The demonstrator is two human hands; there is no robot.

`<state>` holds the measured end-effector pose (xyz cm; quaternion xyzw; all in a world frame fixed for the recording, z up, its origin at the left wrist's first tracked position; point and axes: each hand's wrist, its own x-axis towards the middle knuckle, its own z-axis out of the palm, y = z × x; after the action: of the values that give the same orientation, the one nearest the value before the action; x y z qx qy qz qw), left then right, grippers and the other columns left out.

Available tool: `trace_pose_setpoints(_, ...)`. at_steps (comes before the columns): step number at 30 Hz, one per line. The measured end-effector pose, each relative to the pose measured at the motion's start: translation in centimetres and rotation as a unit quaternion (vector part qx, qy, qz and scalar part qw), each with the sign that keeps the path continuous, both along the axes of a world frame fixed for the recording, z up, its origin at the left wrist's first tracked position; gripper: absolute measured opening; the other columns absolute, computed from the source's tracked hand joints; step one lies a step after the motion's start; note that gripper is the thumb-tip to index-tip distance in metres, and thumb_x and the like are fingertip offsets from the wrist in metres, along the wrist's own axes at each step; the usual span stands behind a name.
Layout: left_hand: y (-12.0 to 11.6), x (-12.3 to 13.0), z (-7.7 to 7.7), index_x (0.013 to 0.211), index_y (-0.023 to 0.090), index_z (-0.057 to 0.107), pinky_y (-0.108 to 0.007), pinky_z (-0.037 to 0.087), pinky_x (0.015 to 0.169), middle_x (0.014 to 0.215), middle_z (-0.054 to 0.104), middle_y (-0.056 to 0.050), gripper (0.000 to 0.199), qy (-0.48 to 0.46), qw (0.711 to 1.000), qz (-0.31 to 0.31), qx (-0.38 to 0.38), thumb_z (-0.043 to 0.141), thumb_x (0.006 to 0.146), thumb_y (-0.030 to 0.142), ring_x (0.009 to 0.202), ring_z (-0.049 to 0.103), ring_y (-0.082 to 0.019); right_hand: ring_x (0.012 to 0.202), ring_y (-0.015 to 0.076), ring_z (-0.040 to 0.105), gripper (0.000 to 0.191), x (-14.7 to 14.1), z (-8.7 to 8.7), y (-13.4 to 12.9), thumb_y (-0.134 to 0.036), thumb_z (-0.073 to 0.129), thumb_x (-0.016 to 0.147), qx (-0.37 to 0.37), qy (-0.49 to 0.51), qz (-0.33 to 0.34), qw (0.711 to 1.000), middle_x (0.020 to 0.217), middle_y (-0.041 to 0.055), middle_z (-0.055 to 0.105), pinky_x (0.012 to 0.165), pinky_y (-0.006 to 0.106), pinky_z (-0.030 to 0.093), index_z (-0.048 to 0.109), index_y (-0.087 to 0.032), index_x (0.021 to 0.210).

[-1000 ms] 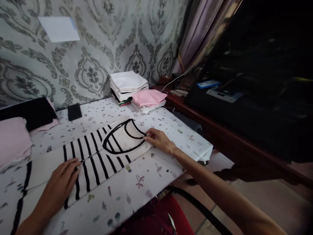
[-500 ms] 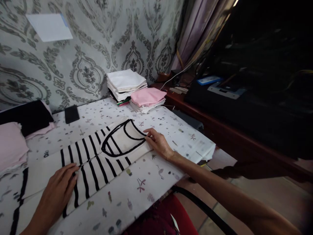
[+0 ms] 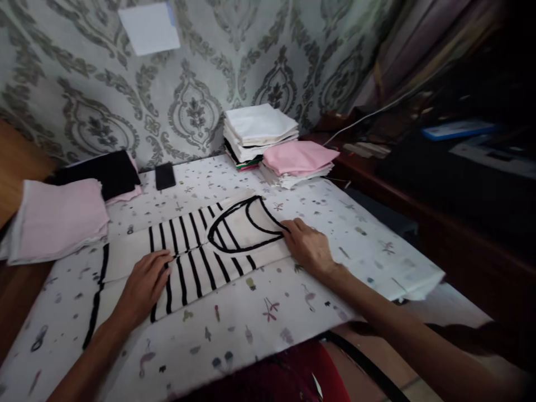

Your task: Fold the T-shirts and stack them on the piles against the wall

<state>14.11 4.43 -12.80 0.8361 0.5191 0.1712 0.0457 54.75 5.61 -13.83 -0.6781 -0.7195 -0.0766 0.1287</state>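
A cream knit top [image 3: 196, 263] with black stripes and a black-trimmed V-neck lies flat on the table, its sides folded in to meet along the middle. My left hand [image 3: 144, 287] rests on the lower striped part, fingers stretched out and touching the fabric near the centre seam. At the neckline end, my right hand [image 3: 309, 245] grips the shoulder edge by the black trim. Its thumb and fingertips are partly hidden.
A patterned white cloth [image 3: 335, 312] covers the table. At the back stand a white folded stack [image 3: 262, 125] and a pink-topped stack [image 3: 299, 159]. A phone [image 3: 165, 176], black folded cloth [image 3: 103, 173] and pale pink folded cloth [image 3: 62, 218] lie left. A dark red wooden edge [image 3: 402, 201] runs right.
The view has turned left, so everything sits further right in the picture. My right hand's fingers have curled further over the shoulder edge. My left hand stays on the stripes.
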Motion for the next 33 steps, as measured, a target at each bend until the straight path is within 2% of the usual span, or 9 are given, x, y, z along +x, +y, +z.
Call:
trace_pose_setpoints(5, -0.7, -1.1, 1.8, 0.125, 0.024, 0.057, -0.042, 0.046, 0.102, 0.130, 0.061, -0.010, 0.037, -0.030, 0.997, 0.024, -0.064, 0.039, 0.097, 0.042, 0.121, 0.056, -0.027, 0.091, 0.0282, 0.061, 0.030, 0.2, 0.5, -0.1, -0.031, 0.044, 0.098, 0.087, 0.024, 0.067, 0.994, 0.097, 0.0137, 0.065, 0.077, 0.039, 0.048, 0.066, -0.017, 0.112)
trace_pose_setpoints(8, -1.3, -3.5, 3.2, 0.123, 0.024, 0.058, -0.038, 0.047, 0.097, 0.125, 0.062, -0.009, 0.037, -0.036, 0.994, 0.072, -0.076, 0.040, 0.096, 0.042, 0.114, 0.058, -0.026, 0.098, 0.0295, 0.061, 0.030, -1.8, 1.8, 0.1, -0.030, 0.043, 0.098, 0.098, 0.075, 0.161, 0.979, 0.104, 0.0146, 0.067, 0.085, 0.045, 0.050, 0.067, -0.019, 0.111)
trace_pose_setpoints(12, -2.0, -7.7, 4.4, 0.108, 0.022, 0.062, -0.036, 0.048, 0.090, 0.106, 0.063, -0.008, 0.033, -0.028, 0.990, 0.118, -0.077, 0.040, 0.094, 0.042, 0.101, 0.059, -0.025, 0.108, 0.0256, 0.063, 0.034, -8.1, 3.1, 1.2, -0.024, 0.037, 0.100, 0.029, 0.136, 0.349, 0.927, 0.116, 0.0121, 0.069, 0.093, 0.043, 0.052, 0.067, -0.020, 0.116)
trace_pose_setpoints(16, -2.7, -10.4, 4.2, 0.109, 0.021, 0.061, -0.037, 0.049, 0.090, 0.106, 0.063, -0.009, 0.036, -0.057, 0.984, 0.154, -0.070, 0.039, 0.094, 0.045, 0.103, 0.059, -0.024, 0.133, 0.0244, 0.051, 0.042, -15.2, 2.4, 2.6, -0.022, 0.030, 0.101, -0.002, 0.108, 0.474, 0.874, 0.137, 0.0120, 0.061, 0.110, 0.047, 0.043, 0.059, -0.017, 0.131)
trace_pose_setpoints(20, -3.6, -10.4, 2.5, 0.132, 0.017, 0.051, -0.044, 0.042, 0.107, 0.136, 0.056, -0.015, 0.049, -0.081, 0.979, 0.183, -0.042, 0.034, 0.097, 0.046, 0.129, 0.050, -0.027, 0.146, 0.0276, 0.033, 0.051, -18.6, 0.0, 3.6, -0.037, 0.032, 0.103, -0.018, 0.069, 0.476, 0.876, 0.153, 0.0165, 0.044, 0.118, 0.051, 0.031, 0.043, -0.013, 0.147)
trace_pose_setpoints(23, -4.3, -9.6, 0.7, 0.149, 0.018, 0.035, -0.051, 0.024, 0.119, 0.157, 0.038, -0.015, 0.058, -0.027, 0.983, 0.170, -0.067, 0.032, 0.099, 0.046, 0.147, 0.030, -0.027, 0.146, 0.0291, 0.031, 0.063, -18.6, -1.7, 3.9, -0.052, 0.033, 0.101, -0.025, 0.049, 0.444, 0.894, 0.155, 0.0182, 0.040, 0.120, 0.052, 0.027, 0.036, -0.013, 0.151)
trace_pose_setpoints(26, -4.6, -9.7, -0.4, 0.155, 0.022, 0.025, -0.055, 0.015, 0.121, 0.162, 0.028, -0.012, 0.059, 0.033, 0.982, 0.152, -0.104, 0.028, 0.101, 0.047, 0.151, 0.020, -0.025, 0.147, 0.0275, 0.030, 0.066, -18.2, -2.3, 3.9, -0.056, 0.028, 0.101, -0.024, 0.036, 0.423, 0.905, 0.156, 0.0169, 0.038, 0.121, 0.051, 0.025, 0.034, -0.015, 0.152)
trace_pose_setpoints(29, -4.6, -10.9, -0.5, 0.154, 0.020, 0.025, -0.054, 0.017, 0.121, 0.163, 0.027, -0.013, 0.060, 0.032, 0.981, 0.166, -0.098, 0.025, 0.102, 0.047, 0.151, 0.021, -0.025, 0.148, 0.0272, 0.029, 0.068, -18.1, -2.5, 3.8, -0.057, 0.024, 0.102, -0.018, 0.027, 0.418, 0.908, 0.156, 0.0166, 0.037, 0.120, 0.051, 0.025, 0.033, -0.013, 0.153)
trace_pose_setpoints(33, -5.1, -11.2, 0.4, 0.153, 0.017, 0.027, -0.050, 0.028, 0.119, 0.159, 0.034, -0.016, 0.060, -0.023, 0.966, 0.254, -0.044, 0.025, 0.101, 0.047, 0.147, 0.032, -0.026, 0.148, 0.0269, 0.028, 0.071, -18.2, -2.6, 3.8, -0.058, 0.020, 0.102, -0.015, 0.011, 0.414, 0.910, 0.157, 0.0165, 0.037, 0.120, 0.050, 0.024, 0.033, -0.011, 0.153)
